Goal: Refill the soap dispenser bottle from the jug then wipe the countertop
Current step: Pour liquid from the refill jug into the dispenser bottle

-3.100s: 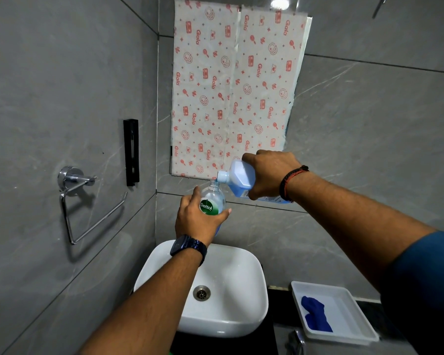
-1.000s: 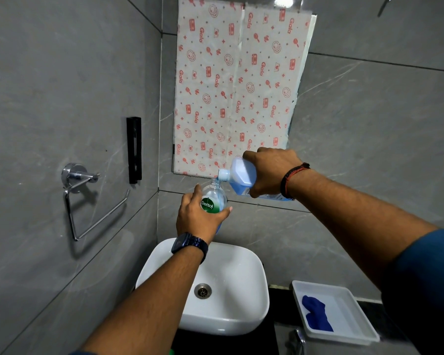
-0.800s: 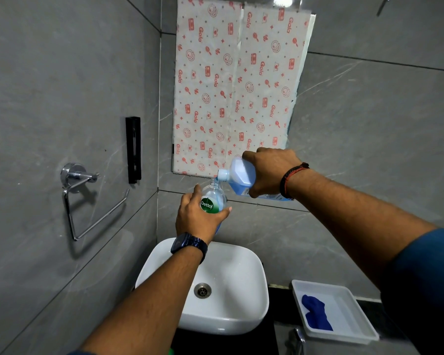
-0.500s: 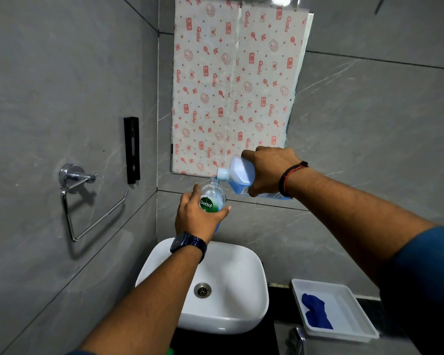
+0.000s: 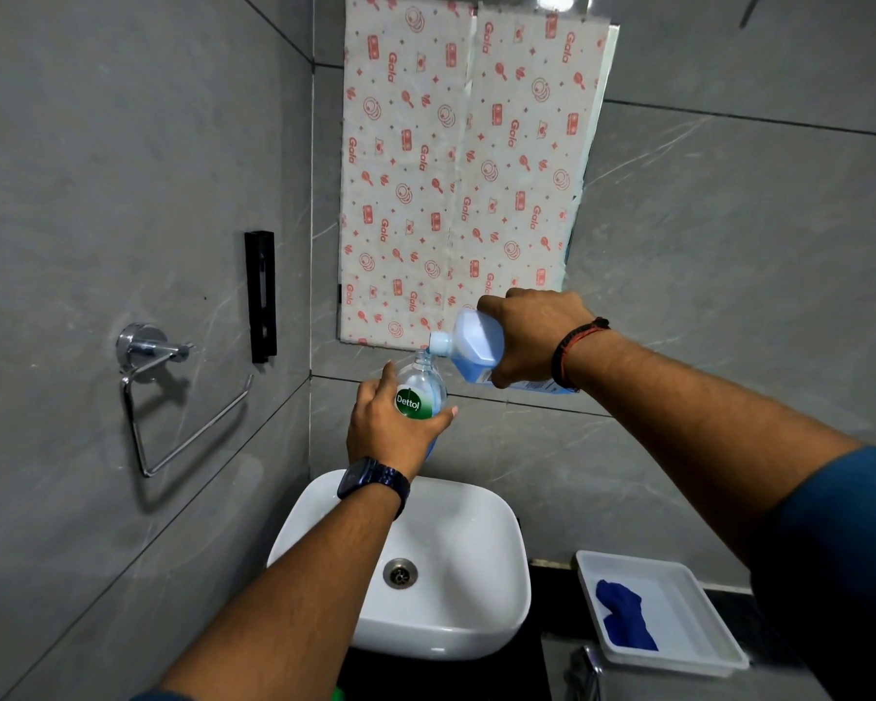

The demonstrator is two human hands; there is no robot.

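My left hand grips a clear soap dispenser bottle with a green Dettol label, held upright above the sink with its neck uncapped. My right hand grips a pale jug of blue liquid, tipped to the left so its spout meets the bottle's mouth. Blue liquid shows in the lower part of the jug. A blue cloth lies in a white tray on the dark countertop at the lower right.
A white basin with a metal drain sits below my hands. A chrome towel ring and a black bracket hang on the left wall. Patterned paper covers the mirror. A metal tap stands at the counter's front.
Both hands hold nearly the same pose throughout, with the jug kept tipped at the bottle's mouth. Only the view shifts slightly.
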